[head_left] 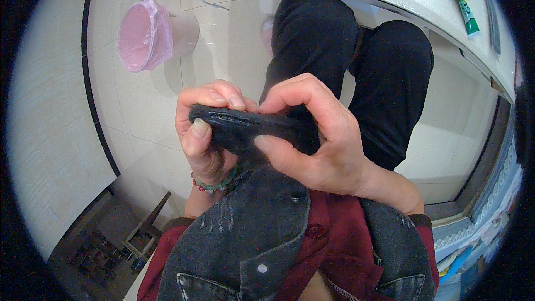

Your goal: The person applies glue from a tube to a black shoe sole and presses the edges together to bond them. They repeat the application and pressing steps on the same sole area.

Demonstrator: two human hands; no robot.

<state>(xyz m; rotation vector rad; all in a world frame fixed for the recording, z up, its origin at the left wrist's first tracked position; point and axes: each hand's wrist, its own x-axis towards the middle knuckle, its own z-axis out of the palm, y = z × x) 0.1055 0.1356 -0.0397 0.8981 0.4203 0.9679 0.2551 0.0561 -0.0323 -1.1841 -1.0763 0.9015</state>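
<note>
Pale tiled floor [225, 50] spreads beyond the left hand [195, 147] and right hand [339, 150]; each, nearly closed, pinches a long, black, leathery-looking, seamed piece [242, 125] between thumb and fingers; handling appears underway, completion unclear.

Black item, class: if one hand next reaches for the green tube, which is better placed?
Probably the right hand: it's nearer the green tube, while the left hand pinches the black item by its left end.
</note>
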